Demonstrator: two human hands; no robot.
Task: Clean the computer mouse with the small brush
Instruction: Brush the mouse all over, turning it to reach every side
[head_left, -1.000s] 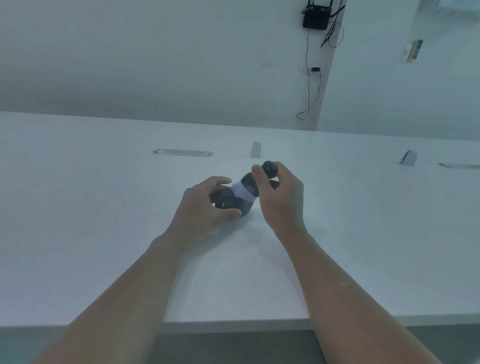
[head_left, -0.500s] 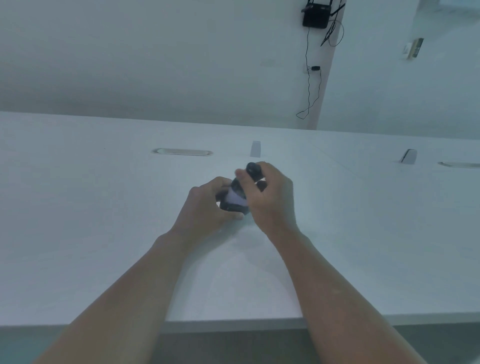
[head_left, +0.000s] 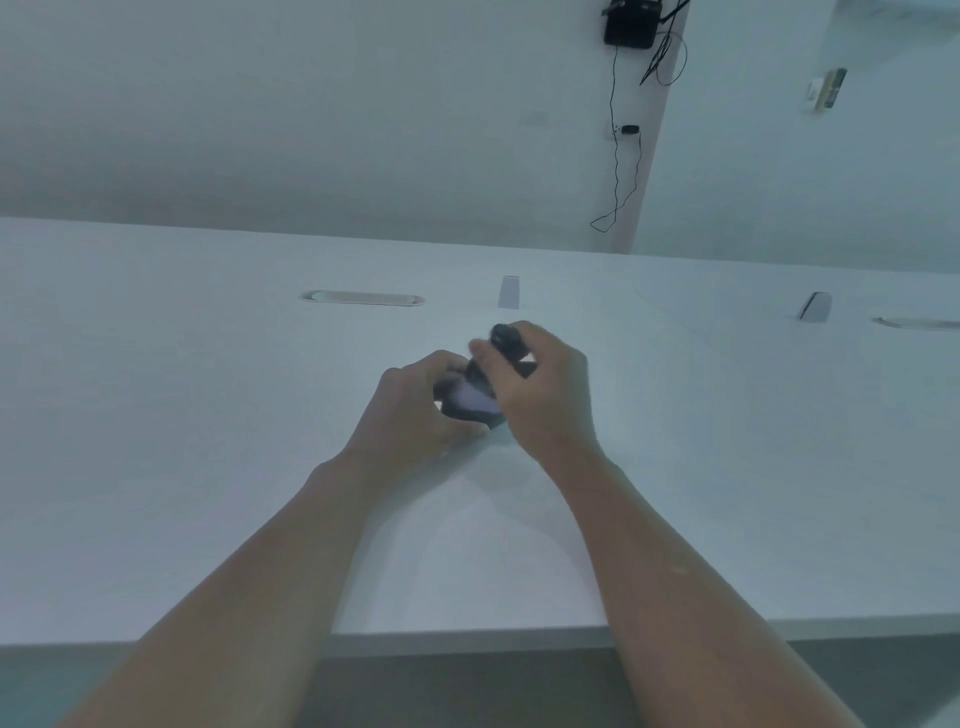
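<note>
A dark computer mouse rests on the white table, mostly covered by my hands. My left hand grips it from the left side. My right hand holds a small brush with a dark round handle and pale bristles. The bristles press on the top of the mouse. The picture is blurred around the brush.
A cable grommet lies in the table behind my hands, and another at the far right. Two small grey brackets stand near them. The table's front edge runs below my forearms.
My right hand has swept the brush leftward across the mouse and slightly back. The left hand has stayed on the mouse.
</note>
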